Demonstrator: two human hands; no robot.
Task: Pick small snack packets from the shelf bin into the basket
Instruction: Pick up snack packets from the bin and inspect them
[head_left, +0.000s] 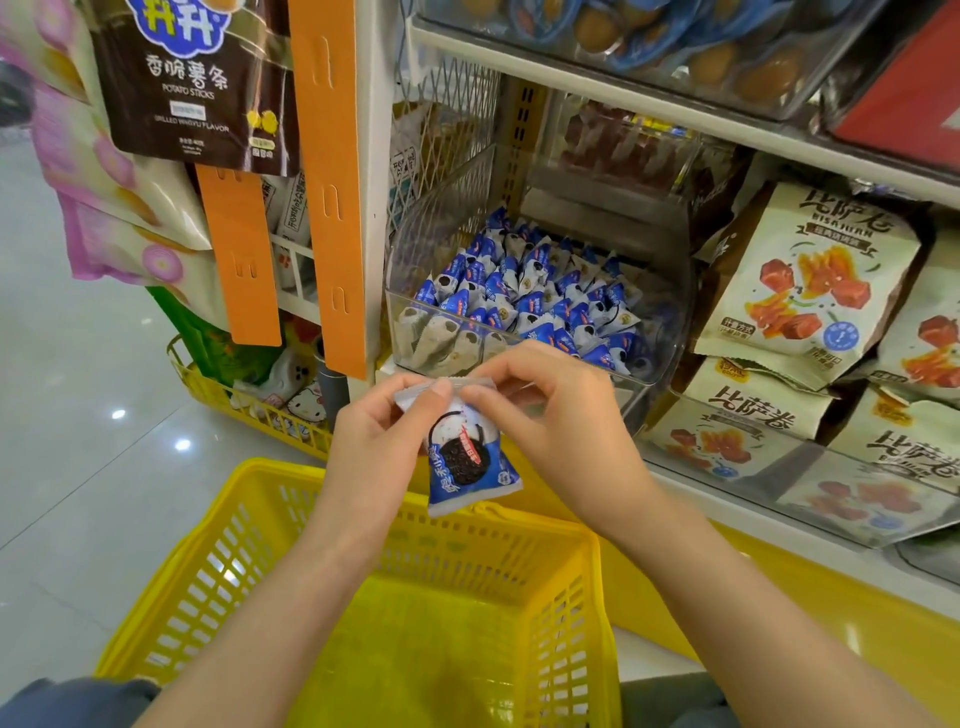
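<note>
pinching snack packet (470, 457) with 2 hands, above yellow basket (332, 525), glossy floor (78, 415)

I see both hands on one blue-and-white snack packet (470, 462): left hand (374, 441) and right hand (556, 415) pinch its top seam, thumbs in front. Packet hangs tilted, just above the far rim of the yellow basket (218, 561). Clear shelf bin (670, 312) sits right behind the hands, heaped with matching packets (530, 291). Tan snack bags (800, 275) are stacked right of the bin
</note>
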